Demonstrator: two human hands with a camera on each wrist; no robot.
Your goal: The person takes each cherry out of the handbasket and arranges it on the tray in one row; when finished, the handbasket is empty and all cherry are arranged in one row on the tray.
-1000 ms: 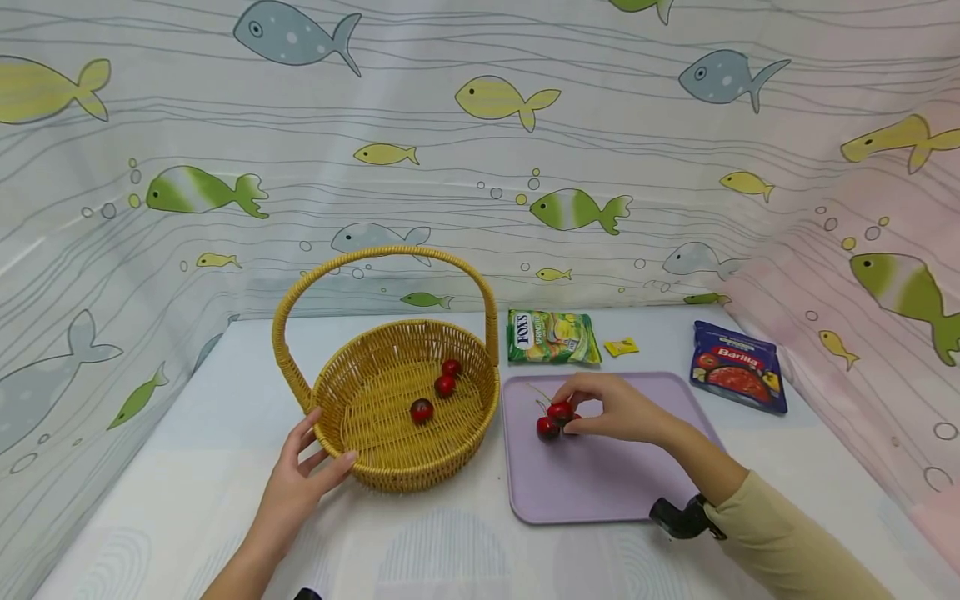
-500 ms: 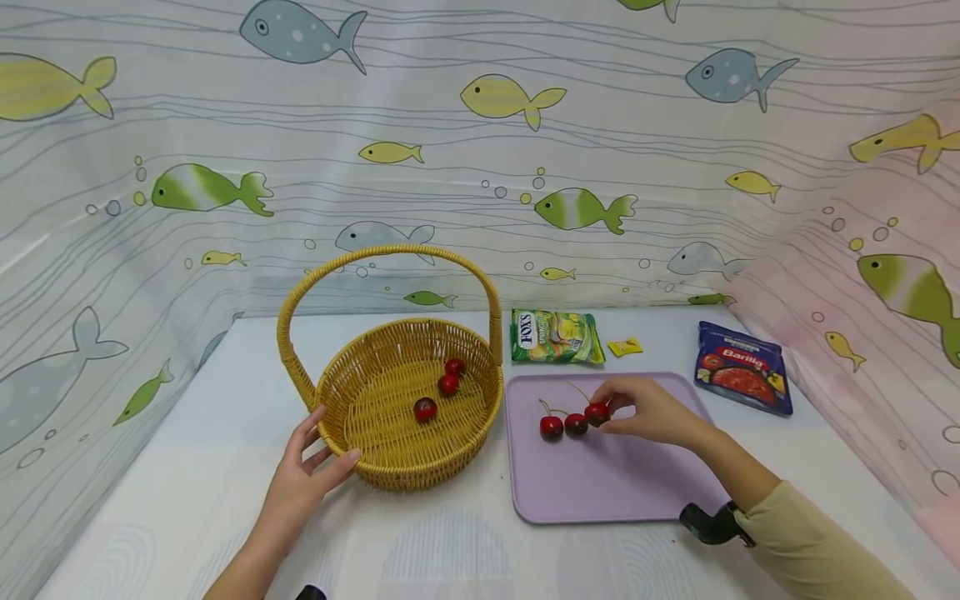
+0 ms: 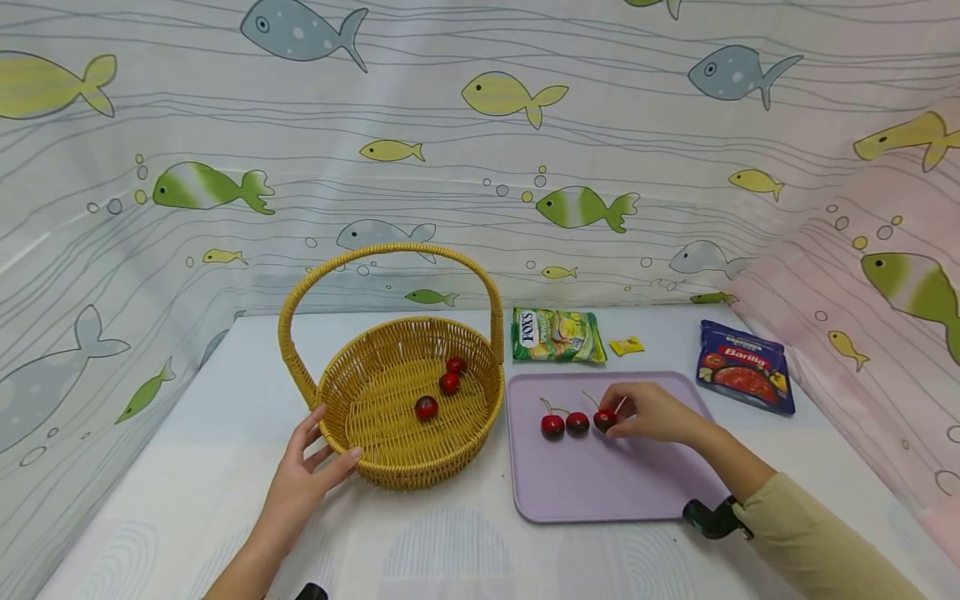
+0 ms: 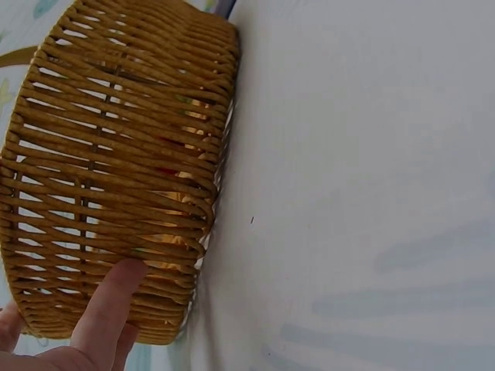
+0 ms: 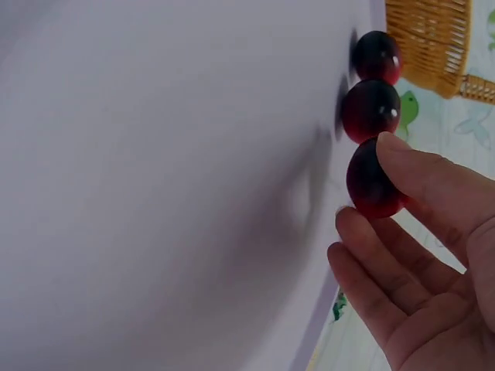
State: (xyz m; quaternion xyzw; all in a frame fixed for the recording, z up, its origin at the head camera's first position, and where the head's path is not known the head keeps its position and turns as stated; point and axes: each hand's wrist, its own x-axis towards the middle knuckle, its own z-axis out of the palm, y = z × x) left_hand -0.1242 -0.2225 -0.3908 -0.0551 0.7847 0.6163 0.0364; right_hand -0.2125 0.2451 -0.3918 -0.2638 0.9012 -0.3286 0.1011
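Here a cherry point(image 3: 603, 419) (stem and all) sits in the right hand's point(image 3: 651, 413) pinch.

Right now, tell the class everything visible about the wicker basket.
The wicker basket is round, shallow and golden, its woven wall gapped, with a tall arched handle. It sits open side up on the white table, left of the purple tray, three red cherries inside. The left hand touches its near left side.

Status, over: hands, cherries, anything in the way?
Left hand touching basket. Right hand pinching one cherry. Two cherries on tray, between right hand and basket. Three cherries in basket.
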